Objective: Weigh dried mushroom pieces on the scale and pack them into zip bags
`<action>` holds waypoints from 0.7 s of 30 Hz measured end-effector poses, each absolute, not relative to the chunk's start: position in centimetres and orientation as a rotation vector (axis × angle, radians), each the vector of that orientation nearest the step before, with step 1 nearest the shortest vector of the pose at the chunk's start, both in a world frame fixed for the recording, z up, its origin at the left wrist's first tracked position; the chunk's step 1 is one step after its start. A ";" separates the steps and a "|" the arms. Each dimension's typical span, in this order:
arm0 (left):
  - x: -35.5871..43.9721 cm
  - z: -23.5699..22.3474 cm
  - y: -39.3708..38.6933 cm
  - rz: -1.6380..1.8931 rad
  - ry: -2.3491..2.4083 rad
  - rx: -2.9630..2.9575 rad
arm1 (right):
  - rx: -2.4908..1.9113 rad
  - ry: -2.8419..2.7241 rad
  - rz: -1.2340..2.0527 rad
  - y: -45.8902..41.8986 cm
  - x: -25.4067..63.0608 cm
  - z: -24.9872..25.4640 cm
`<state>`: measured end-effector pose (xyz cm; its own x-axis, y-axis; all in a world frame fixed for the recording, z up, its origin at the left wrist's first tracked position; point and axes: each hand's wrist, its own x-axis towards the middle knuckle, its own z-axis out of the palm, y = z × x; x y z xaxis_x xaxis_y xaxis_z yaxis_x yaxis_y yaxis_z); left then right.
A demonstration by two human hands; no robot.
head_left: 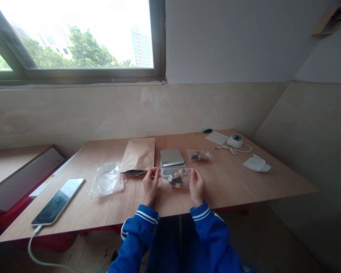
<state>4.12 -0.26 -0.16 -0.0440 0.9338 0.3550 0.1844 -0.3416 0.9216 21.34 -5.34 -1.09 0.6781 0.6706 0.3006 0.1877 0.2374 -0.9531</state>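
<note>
Between my two hands is a clear zip bag (184,180) with a red strip along its top edge. Dark and tan dried pieces and a small white packet show through the plastic. My left hand (151,185) pinches its upper left corner, and my right hand (197,185) grips the upper right corner. Just behind the bag sits a flat kitchen scale (172,157), its front partly covered by the bag. A similar filled bag (200,155) lies beyond my right hand. Left of the scale, a brown paper pouch (139,154) lies with its mouth towards me.
Empty clear plastic bags (108,180) are piled left of my left hand. A phone (58,201) with a charging cable (31,246) lies near the front left edge. At the right are a white dome camera (235,141), a crumpled white tissue (257,163), a paper sheet (216,138) and a green-handled tool (207,131).
</note>
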 end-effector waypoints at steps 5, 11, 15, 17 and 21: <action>4.1 -0.4 -0.2 1.533 1.244 1.599 | -1.340 -0.800 0.387 -5.5 21.2 -1.1; 3.9 -0.8 -0.3 1.612 1.239 1.787 | -1.420 -0.899 0.097 -5.6 20.7 -0.4; 3.8 -1.2 -0.5 1.702 1.175 1.902 | -1.401 -1.367 -0.173 -6.0 19.1 2.5; 3.8 -1.3 -0.6 1.732 1.149 1.916 | -1.355 -1.656 -0.144 -5.9 18.3 4.3; 3.7 -1.4 -0.8 1.747 1.159 1.909 | -1.308 -1.924 -0.055 -5.2 17.4 6.7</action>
